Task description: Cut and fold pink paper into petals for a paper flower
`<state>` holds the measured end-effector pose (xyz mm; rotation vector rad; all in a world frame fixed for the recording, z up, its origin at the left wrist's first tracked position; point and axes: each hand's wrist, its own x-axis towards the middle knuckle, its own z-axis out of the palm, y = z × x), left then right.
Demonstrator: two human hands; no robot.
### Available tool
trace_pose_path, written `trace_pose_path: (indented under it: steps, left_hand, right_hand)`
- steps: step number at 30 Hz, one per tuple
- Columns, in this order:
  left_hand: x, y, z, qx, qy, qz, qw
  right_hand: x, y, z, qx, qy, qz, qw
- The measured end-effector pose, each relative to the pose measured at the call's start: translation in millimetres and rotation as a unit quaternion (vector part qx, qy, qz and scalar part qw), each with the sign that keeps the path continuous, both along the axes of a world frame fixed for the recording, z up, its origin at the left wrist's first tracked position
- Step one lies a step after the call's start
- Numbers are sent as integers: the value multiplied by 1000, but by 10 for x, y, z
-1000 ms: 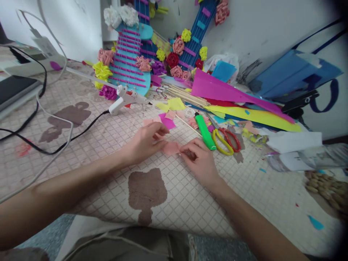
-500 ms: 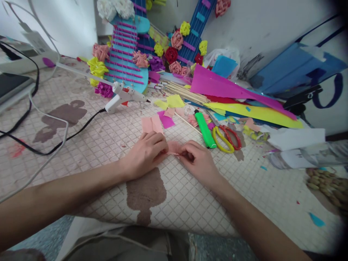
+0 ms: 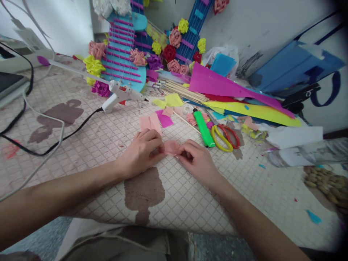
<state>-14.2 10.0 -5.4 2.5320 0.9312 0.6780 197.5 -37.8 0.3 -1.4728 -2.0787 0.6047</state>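
Observation:
My left hand (image 3: 143,152) and my right hand (image 3: 197,161) meet over the checked cloth (image 3: 190,203), both pinching one small pink paper piece (image 3: 171,147) between their fingertips. The fingers of both hands are curled closed on it. Just beyond my left hand lie two loose pink paper squares (image 3: 149,123) and a magenta scrap (image 3: 165,119). A green marker (image 3: 204,129) lies close to my right hand.
A white glue gun (image 3: 119,95) with a black cord lies at the left. Yellow and red scissors (image 3: 225,137), wooden sticks (image 3: 185,93), coloured paper sheets (image 3: 231,92) and a blue model with paper flowers (image 3: 127,54) crowd the back. Seeds (image 3: 323,185) lie at the right.
My left hand drew back from the loose pink squares to join the right hand on the pink piece. The view shifted slightly down and left.

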Motion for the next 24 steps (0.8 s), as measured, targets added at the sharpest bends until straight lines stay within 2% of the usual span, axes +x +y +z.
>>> trace_pose_path:
  steps: [5, 11, 15, 24]
  left_hand:
    - [3, 2, 13, 21, 26, -18, 999]
    - [-34, 8, 9, 20, 21, 18, 999]
    - [-51, 17, -12, 7, 44, 9, 999]
    - [-35, 20, 19, -18, 25, -32, 999]
  right_hand:
    - [4, -1, 15, -7, 4, 0, 1000]
    - [6, -1, 27, -18, -2, 5, 1000]
    - [8, -5, 18, -17, -9, 7, 1000]
    - [8, -6, 18, -20, -11, 10, 1000]
